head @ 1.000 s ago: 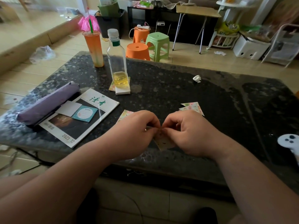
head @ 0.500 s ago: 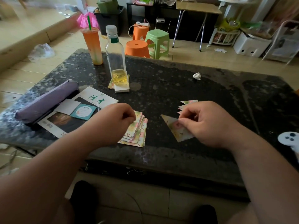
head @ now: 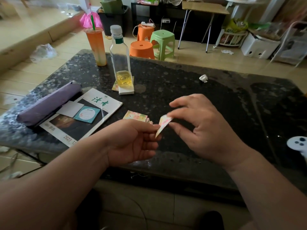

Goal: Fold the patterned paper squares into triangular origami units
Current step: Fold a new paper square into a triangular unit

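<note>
- In the head view, a small patterned paper piece (head: 163,124) is held in the air between both hands, above the near edge of the dark speckled surface (head: 182,83).
- The left hand (head: 132,141) is turned palm up with its fingers curled in; the lower tip of the paper piece is pinched between its thumb and fingertips.
- The right hand (head: 202,128) is held more loosely. The upper end of the paper piece is caught between its thumb and one fingertip, while the other fingers are spread and lifted clear of it.
- The paper piece is tilted, its upper end toward the right hand. It is blurred, so its folds cannot be made out.
- A stack of patterned squares (head: 135,115) is seen lying flat on the surface just beyond the left hand, untouched by either hand.
- To the left, a magazine (head: 93,117) is laid on the surface with a purple pencil case (head: 48,103) resting across its far corner.
- Farther back, a clear bottle (head: 120,63) with a little yellow liquid is stood on a white pad (head: 126,91), and an orange cup (head: 96,47) is placed behind it.
- A crumpled scrap (head: 203,78) is seen well apart on the right side, and a white controller (head: 299,145) is cut off at the right edge.
</note>
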{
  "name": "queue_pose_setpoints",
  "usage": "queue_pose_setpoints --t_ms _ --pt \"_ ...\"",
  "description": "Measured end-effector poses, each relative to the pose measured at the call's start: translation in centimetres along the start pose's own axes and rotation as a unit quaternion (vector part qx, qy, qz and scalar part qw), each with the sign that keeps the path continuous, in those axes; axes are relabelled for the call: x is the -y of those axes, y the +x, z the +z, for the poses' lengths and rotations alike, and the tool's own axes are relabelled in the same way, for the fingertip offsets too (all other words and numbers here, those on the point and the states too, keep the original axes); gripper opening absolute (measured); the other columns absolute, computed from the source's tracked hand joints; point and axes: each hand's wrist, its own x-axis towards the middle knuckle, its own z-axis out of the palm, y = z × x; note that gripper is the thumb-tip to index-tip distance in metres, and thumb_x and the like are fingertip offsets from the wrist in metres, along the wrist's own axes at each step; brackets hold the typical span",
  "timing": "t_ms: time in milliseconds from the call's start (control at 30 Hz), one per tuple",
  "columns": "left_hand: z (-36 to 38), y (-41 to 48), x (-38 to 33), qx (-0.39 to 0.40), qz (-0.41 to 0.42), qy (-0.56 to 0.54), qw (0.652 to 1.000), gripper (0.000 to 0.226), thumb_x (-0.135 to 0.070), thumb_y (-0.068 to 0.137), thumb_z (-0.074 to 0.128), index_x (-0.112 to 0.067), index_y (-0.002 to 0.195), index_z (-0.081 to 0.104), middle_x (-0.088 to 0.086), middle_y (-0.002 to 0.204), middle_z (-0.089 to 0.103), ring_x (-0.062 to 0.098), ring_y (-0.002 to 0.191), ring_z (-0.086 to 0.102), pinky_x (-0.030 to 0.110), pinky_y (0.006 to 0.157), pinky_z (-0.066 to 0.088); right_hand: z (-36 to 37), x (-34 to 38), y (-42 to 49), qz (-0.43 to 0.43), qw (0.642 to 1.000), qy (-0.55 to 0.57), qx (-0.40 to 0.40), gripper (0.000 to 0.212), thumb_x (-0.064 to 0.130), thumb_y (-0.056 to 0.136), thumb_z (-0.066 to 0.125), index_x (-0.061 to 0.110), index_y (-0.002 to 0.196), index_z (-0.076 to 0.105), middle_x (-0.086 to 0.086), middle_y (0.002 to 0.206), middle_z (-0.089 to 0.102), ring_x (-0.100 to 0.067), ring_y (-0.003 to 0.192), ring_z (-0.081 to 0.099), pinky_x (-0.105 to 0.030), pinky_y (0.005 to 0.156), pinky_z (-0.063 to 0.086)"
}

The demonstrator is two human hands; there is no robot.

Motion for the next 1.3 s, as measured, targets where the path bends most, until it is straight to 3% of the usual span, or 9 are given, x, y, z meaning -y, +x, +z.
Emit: queue_pose_setpoints --t_ms 100,200,267,333,533,733,833,1167,1300 --pt "0.2 0.8 0.6 -0.027 0.056 -0.049 0.997 0.005 -0.016 0.086 0.064 -0.011 0.086 0.063 0.002 0.070 0.055 0.012 0.058 0.055 0.024 0.052 0.051 0.6 0.6 -0.2 0.093 0.994 -0.024 -0.056 0.046 0.041 0.088 0.071 0.020 0.128 0.068 0.002 0.135 0.057 -0.016 0.131 0.045 -0.041 0.111 0.039" --pt "0.6 1.6 1.3 -0.073 0.114 -0.050 0.989 0.005 -0.015 0.094 0.063 -0.011 0.092 0.062 0.003 0.074 0.056 0.012 0.063 0.054 0.026 0.058 0.046 0.8 1.8 0.2 0.265 0.960 0.036 -0.084 0.030 0.042 0.087 0.075 0.019 0.105 0.070 0.006 0.107 0.066 -0.006 0.103 0.058 -0.024 0.090 0.050" --pt "0.9 1.9 1.6 -0.093 0.146 -0.055 0.983 0.009 -0.014 0.093 0.065 -0.009 0.101 0.065 0.005 0.081 0.062 0.013 0.069 0.058 0.027 0.061 0.046 1.2 2.6 0.5 0.415 0.880 0.228 0.024 0.028 0.045 0.089 0.074 0.017 0.087 0.072 0.003 0.078 0.071 -0.010 0.072 0.063 -0.027 0.065 0.053" --pt "1.2 2.2 1.9 -0.110 0.171 -0.056 0.978 0.005 -0.011 0.094 0.066 -0.008 0.097 0.067 0.007 0.082 0.066 0.015 0.072 0.059 0.031 0.065 0.046 1.9 3.3 0.2 0.478 0.800 0.345 0.111 0.029 0.039 0.093 0.071 0.013 0.080 0.073 -0.001 0.068 0.070 -0.014 0.060 0.058 -0.029 0.053 0.046" --pt "1.4 2.4 1.9 -0.110 0.196 -0.058 0.973 0.009 -0.010 0.092 0.066 -0.004 0.086 0.064 0.016 0.077 0.061 0.027 0.060 0.056 0.036 0.059 0.049 3.1 4.1 0.0 0.452 0.776 0.426 0.109 0.025 0.014 0.100 0.065 -0.010 0.092 0.068 -0.006 0.064 0.064 -0.012 0.051 0.050 -0.023 0.045 0.040" --pt "1.4 2.2 1.5 -0.114 0.201 -0.038 0.972 0.020 -0.006 0.090 0.069 -0.007 0.070 0.069 0.011 0.067 0.064 0.019 0.054 0.061 0.030 0.053 0.054 2.3 3.7 0.2 0.454 0.766 0.430 0.146 0.024 0.015 0.098 0.065 -0.002 0.083 0.072 -0.005 0.056 0.057 -0.012 0.047 0.045 -0.021 0.043 0.034" --pt "0.6 2.5 0.6 -0.153 0.205 -0.042 0.966 0.010 -0.005 0.089 0.070 -0.008 0.080 0.070 0.004 0.068 0.066 0.012 0.060 0.059 0.027 0.058 0.048 1.9 3.5 0.4 0.449 0.771 0.415 0.179 0.036 0.013 0.097 0.066 0.015 0.062 0.068 -0.003 0.052 0.055 -0.011 0.045 0.043 -0.020 0.041 0.032" --pt "-2.1 3.3 -1.1 -0.265 0.169 -0.038 0.949 0.013 -0.024 0.096 0.068 -0.012 0.094 0.072 0.002 0.085 0.072 0.014 0.069 0.059 0.031 0.062 0.049 0.9 2.8 -0.3 0.446 0.764 0.379 0.273 0.035 0.017 0.095 0.069 0.017 0.061 0.068 -0.004 0.058 0.058 -0.010 0.048 0.047 -0.023 0.047 0.036" --pt "-2.0 3.4 -0.1 -0.121 0.082 0.009 0.989 0.051 -0.053 0.091 0.064 -0.006 0.112 0.063 0.013 0.100 0.071 0.023 0.080 0.067 0.036 0.064 0.055 0.8 2.0 -0.3 0.458 0.760 0.371 0.275 0.032 0.018 0.098 0.067 0.017 0.066 0.068 -0.001 0.058 0.056 -0.010 0.050 0.047 -0.024 0.050 0.037"
